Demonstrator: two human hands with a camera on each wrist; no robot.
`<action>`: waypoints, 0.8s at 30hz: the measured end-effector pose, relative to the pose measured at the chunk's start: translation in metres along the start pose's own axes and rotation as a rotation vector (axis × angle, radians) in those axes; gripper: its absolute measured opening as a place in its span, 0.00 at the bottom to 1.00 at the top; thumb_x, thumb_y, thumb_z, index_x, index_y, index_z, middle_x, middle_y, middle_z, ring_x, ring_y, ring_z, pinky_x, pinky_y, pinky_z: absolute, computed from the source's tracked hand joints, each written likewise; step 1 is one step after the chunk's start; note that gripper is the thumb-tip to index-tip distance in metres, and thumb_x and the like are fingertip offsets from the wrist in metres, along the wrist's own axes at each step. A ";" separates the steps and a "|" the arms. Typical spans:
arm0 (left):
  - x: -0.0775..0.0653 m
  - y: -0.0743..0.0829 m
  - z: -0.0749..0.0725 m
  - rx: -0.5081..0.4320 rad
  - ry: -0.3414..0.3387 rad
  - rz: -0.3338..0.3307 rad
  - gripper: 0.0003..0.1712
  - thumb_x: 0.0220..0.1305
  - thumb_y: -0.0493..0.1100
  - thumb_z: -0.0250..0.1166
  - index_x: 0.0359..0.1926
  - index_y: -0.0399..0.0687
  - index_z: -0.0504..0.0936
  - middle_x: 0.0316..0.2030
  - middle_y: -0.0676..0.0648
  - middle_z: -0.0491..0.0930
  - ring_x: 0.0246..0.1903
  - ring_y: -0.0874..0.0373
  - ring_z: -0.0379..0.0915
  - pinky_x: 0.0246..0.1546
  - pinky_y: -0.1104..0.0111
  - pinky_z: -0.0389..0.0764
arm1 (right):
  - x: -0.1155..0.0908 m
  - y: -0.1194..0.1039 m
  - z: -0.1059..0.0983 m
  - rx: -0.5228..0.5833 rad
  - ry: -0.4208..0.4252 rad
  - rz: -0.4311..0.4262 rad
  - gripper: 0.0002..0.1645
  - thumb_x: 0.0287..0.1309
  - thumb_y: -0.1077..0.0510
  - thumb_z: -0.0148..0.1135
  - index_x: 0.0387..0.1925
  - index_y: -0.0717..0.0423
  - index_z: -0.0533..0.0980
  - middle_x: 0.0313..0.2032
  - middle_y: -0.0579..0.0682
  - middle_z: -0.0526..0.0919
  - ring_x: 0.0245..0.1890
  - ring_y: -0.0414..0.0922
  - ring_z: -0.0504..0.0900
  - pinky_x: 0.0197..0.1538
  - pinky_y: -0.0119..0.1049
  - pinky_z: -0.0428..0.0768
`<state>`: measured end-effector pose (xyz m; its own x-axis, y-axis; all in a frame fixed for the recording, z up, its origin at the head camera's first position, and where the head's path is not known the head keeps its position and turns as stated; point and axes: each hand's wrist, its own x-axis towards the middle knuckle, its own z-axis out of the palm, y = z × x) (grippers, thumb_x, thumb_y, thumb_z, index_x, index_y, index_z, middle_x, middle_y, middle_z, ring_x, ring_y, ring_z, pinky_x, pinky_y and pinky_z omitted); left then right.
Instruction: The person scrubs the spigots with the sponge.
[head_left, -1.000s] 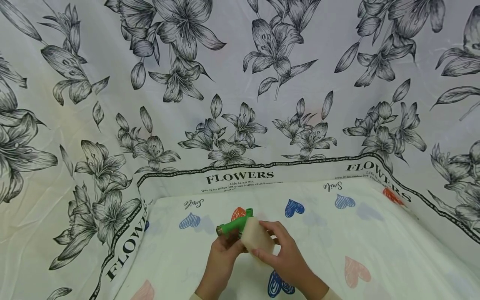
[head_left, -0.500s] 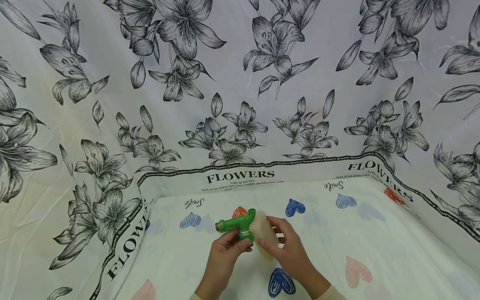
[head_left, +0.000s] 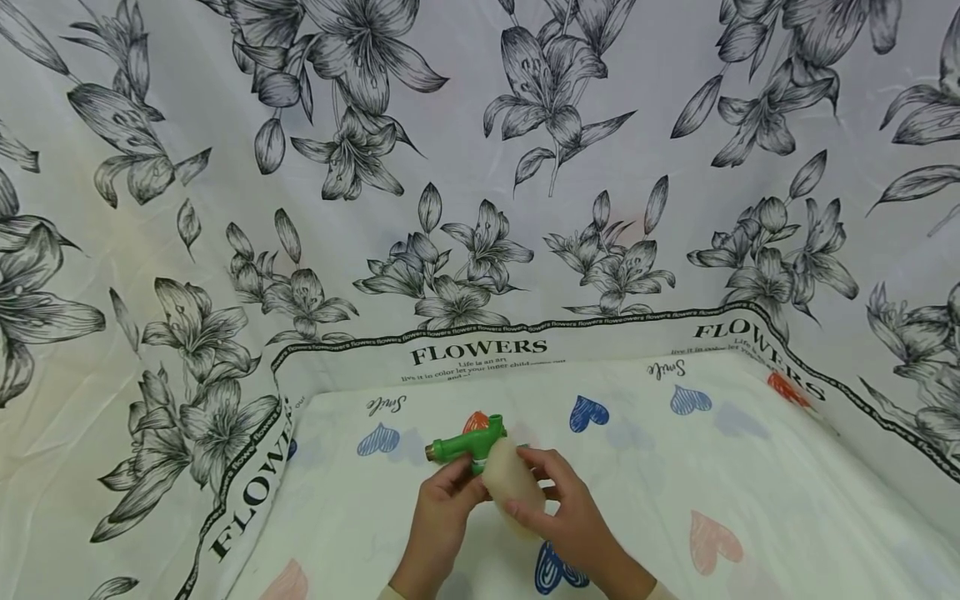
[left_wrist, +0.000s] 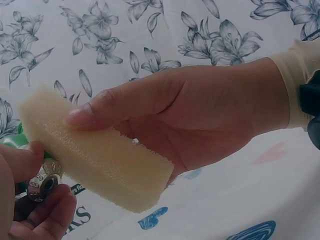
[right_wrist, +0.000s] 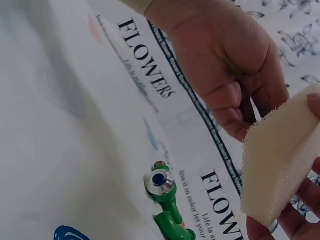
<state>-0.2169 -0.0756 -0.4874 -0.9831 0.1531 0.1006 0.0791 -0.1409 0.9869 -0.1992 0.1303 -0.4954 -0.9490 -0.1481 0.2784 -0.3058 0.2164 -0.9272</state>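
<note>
1. Nearest: two bare hands, sleeves beige. Left hand (head_left: pixel 437 517) pinches the tap, thumb and fingers narrow around its knob end. Right hand (head_left: pixel 566 512) holds the sponge, thumb on one face, fingers behind.
2. One black wrist-worn device (left_wrist: pixel 311 95), cut off by the frame, at the right sleeve (left_wrist: pixel 282 80).
3. One pale cream, porous, block-shaped sponge (head_left: pixel 513 483), tilted, between the hands, partly covering the tap; contact between the two: can't tell.
4. One green tap (head_left: pixel 453 450) with brass-coloured threaded end and one silvery round knob (left_wrist: pixel 50 171), in the left hand's fingers, above the sheet. Right wrist view also shows a green tap (right_wrist: pixel 171 206), apart from visible fingers; same one or not, can't tell.
5. Below: one white printed cloth sheet (head_left: pixel 630 492). Clear hearts: two dark blue, two striped light blue, two pink (one cut off), two red (one partly behind the tap); dark blue sliver at left edge. "Smile" twice.
6. Farthest: white fabric curtain (head_left: pixel 465 158), black line-drawn lilies, large "FLOWERS" three times in head view.
</note>
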 end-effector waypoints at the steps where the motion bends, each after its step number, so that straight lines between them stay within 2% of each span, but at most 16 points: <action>1: 0.000 0.000 0.000 0.000 0.003 0.002 0.28 0.75 0.34 0.69 0.71 0.28 0.76 0.61 0.34 0.83 0.53 0.50 0.85 0.53 0.61 0.88 | -0.001 -0.001 0.000 0.005 -0.008 -0.002 0.35 0.67 0.49 0.79 0.72 0.43 0.76 0.61 0.43 0.79 0.56 0.50 0.79 0.53 0.40 0.85; 7: -0.001 0.002 0.001 -0.020 0.027 -0.015 0.29 0.75 0.34 0.68 0.71 0.23 0.73 0.60 0.34 0.83 0.54 0.50 0.85 0.53 0.62 0.88 | -0.003 -0.002 0.001 0.008 -0.023 0.004 0.37 0.66 0.49 0.79 0.73 0.42 0.75 0.61 0.44 0.79 0.57 0.51 0.79 0.53 0.40 0.85; 12: -0.002 0.003 0.003 -0.045 0.044 -0.024 0.30 0.73 0.33 0.70 0.70 0.24 0.72 0.58 0.35 0.83 0.55 0.49 0.84 0.54 0.63 0.87 | -0.004 -0.001 0.002 0.017 -0.016 0.009 0.37 0.65 0.49 0.80 0.72 0.41 0.75 0.61 0.43 0.79 0.56 0.51 0.79 0.53 0.40 0.84; 18: -0.003 0.003 0.004 -0.028 0.070 -0.031 0.31 0.73 0.36 0.73 0.72 0.30 0.76 0.65 0.37 0.80 0.56 0.52 0.83 0.56 0.64 0.86 | -0.003 0.002 0.003 0.012 -0.020 -0.012 0.37 0.65 0.49 0.80 0.72 0.40 0.75 0.60 0.43 0.80 0.56 0.51 0.79 0.52 0.42 0.85; 21: -0.005 0.005 0.003 -0.026 0.054 -0.028 0.31 0.74 0.37 0.73 0.72 0.32 0.77 0.68 0.37 0.78 0.55 0.51 0.84 0.56 0.62 0.86 | -0.001 0.003 0.002 -0.007 -0.017 -0.011 0.37 0.65 0.48 0.80 0.72 0.40 0.75 0.60 0.43 0.80 0.56 0.50 0.79 0.52 0.42 0.85; 24: -0.007 0.006 0.002 -0.024 0.022 -0.034 0.30 0.74 0.37 0.73 0.72 0.33 0.78 0.66 0.37 0.79 0.54 0.48 0.85 0.56 0.61 0.86 | 0.002 0.004 0.000 -0.025 0.003 0.000 0.36 0.66 0.48 0.80 0.72 0.43 0.76 0.59 0.43 0.80 0.56 0.49 0.79 0.51 0.41 0.85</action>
<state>-0.2095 -0.0758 -0.4820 -0.9886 0.1367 0.0635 0.0413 -0.1598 0.9863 -0.2019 0.1312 -0.4984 -0.9491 -0.1451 0.2797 -0.3080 0.2400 -0.9206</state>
